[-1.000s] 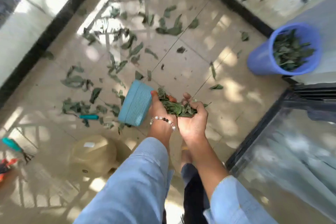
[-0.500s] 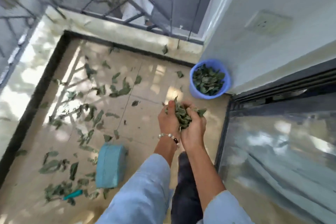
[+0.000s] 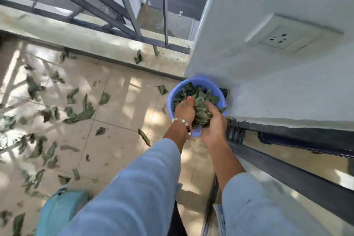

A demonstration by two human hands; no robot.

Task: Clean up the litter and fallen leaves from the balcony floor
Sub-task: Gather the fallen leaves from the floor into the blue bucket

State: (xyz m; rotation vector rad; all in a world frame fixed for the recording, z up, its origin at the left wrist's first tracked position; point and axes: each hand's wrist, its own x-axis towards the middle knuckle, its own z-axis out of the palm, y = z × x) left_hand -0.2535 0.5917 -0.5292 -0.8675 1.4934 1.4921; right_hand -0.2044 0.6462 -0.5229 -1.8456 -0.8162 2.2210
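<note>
A blue bucket (image 3: 198, 82) stands in the corner by the wall, part full of green leaves. My left hand (image 3: 184, 110) and my right hand (image 3: 214, 123) are cupped together over its near rim, holding a bunch of leaves (image 3: 201, 112) between them. Several loose leaves (image 3: 80, 115) lie scattered over the beige floor tiles to the left. One leaf (image 3: 138, 57) sits on the ledge under the railing.
A teal ribbed container (image 3: 59, 210) lies on the floor at the lower left. A dark metal railing (image 3: 122, 19) runs along the far ledge. The sliding door track and frame (image 3: 287, 176) border the right side, with a wall socket (image 3: 287, 34) above.
Both hands carried the bunch of leaves forward and right, from the middle of the floor to over the blue bucket. The view followed towards the corner.
</note>
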